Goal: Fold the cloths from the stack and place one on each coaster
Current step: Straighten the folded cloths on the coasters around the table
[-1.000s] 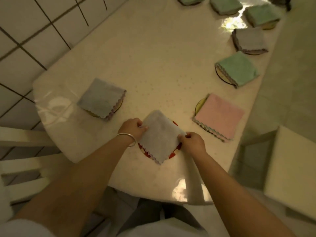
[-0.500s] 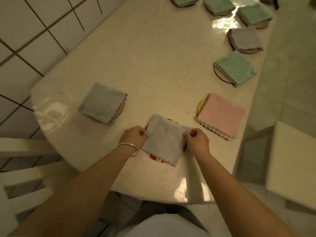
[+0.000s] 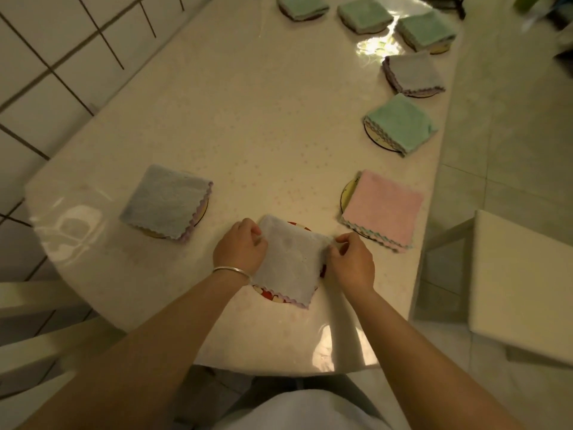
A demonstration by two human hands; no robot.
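Hands: left hand (image 3: pixel 240 250) and right hand (image 3: pixel 352 262) each pinch one side of grey cloth (image 3: pixel 291 259) on red coaster (image 3: pixel 273 297). Folded cloths on table (image 3: pixel 232 103): four green, three grey, one pink.

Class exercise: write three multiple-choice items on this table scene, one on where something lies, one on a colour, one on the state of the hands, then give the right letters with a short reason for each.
1. Where does the grey cloth held by the two hands lie?
A. on the red patterned coaster
B. on the chair
C. on the floor

2. What colour is the folded cloth just right of that one?
A. green
B. pink
C. blue

3. What are the left hand and right hand doing?
A. both hang idle
B. only the left touches the cloth
C. each pinches one side edge of the cloth

Key: 1 A, the coaster's red rim shows under the cloth. 2 B, the pink cloth lies there. 3 C, fingers curl at both edges.
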